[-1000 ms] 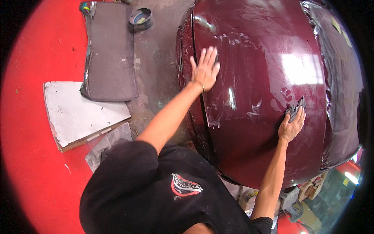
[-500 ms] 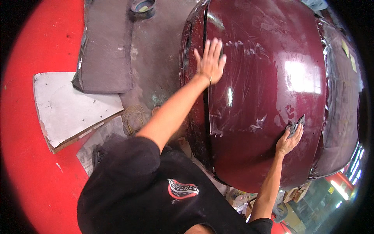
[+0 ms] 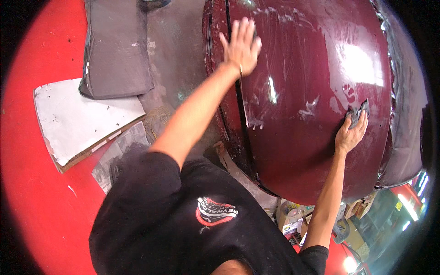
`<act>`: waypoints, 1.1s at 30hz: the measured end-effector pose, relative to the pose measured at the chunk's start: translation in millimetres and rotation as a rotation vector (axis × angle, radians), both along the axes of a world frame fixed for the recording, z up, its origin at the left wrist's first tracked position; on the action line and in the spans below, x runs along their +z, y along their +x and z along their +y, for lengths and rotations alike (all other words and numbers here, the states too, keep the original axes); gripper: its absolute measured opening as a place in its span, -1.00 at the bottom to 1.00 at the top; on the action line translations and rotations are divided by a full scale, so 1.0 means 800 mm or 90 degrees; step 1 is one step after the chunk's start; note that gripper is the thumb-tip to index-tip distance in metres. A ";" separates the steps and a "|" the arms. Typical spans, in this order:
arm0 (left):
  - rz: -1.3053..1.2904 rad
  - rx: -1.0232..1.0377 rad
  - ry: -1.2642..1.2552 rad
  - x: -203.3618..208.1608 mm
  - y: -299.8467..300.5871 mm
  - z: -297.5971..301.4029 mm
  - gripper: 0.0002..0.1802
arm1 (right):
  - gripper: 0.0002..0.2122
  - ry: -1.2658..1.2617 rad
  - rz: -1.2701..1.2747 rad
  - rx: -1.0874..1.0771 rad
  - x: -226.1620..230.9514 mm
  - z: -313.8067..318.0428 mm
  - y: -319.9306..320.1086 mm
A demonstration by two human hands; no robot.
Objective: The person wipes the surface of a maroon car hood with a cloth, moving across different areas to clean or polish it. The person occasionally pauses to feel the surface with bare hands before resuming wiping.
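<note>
Where a red surface [image 3: 43, 197] fills the left of the frame, a white panel [image 3: 87, 121] lies on it, its upper right corner under a dark grey slab [image 3: 118, 50] at the upper left. Newspaper [image 3: 121, 146] lies just below, partly behind your black shirt [image 3: 178, 215]. At upper centre, your left hand [image 3: 241, 49] is palm down with fingers straight and parted, over the left edge of the maroon car panel [image 3: 293, 151]; what lies beneath the palm cannot be told. That panel spreads from upper centre to the right, streaked with pale smears. Right of centre, your right hand [image 3: 352, 133] holds a crumpled grey wad [image 3: 356, 114] under its fingers, against the panel. Grey sheeting [image 3: 408, 110] covers the far right, beyond the panel's edge.
</note>
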State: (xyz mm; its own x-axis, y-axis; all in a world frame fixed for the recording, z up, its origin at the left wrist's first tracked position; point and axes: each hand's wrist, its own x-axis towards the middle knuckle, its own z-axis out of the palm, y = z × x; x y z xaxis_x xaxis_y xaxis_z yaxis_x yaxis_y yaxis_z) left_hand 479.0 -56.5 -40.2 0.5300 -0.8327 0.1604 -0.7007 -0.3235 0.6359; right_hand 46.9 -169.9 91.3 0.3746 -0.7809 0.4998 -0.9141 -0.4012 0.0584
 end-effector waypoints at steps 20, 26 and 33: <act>-0.091 0.004 0.009 0.027 -0.155 0.083 -0.25 | -0.34 -0.036 -0.001 -0.033 -0.016 -0.009 0.004; -0.085 -0.080 0.006 0.043 -0.212 0.099 -0.25 | -0.34 -0.051 0.004 -0.055 -0.022 -0.003 0.002; -0.201 -0.109 0.015 0.046 -0.160 0.041 -0.27 | -0.34 -0.032 0.011 -0.076 -0.014 0.001 0.000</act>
State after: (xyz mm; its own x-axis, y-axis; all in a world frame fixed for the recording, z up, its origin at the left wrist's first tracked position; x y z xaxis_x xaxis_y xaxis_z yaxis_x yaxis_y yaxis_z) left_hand 351.4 -24.0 -3.1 0.3101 -0.9104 0.2738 -0.9065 -0.1964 0.3738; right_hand 46.6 -169.2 79.8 0.2896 -0.7945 0.5338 -0.9538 -0.2858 0.0921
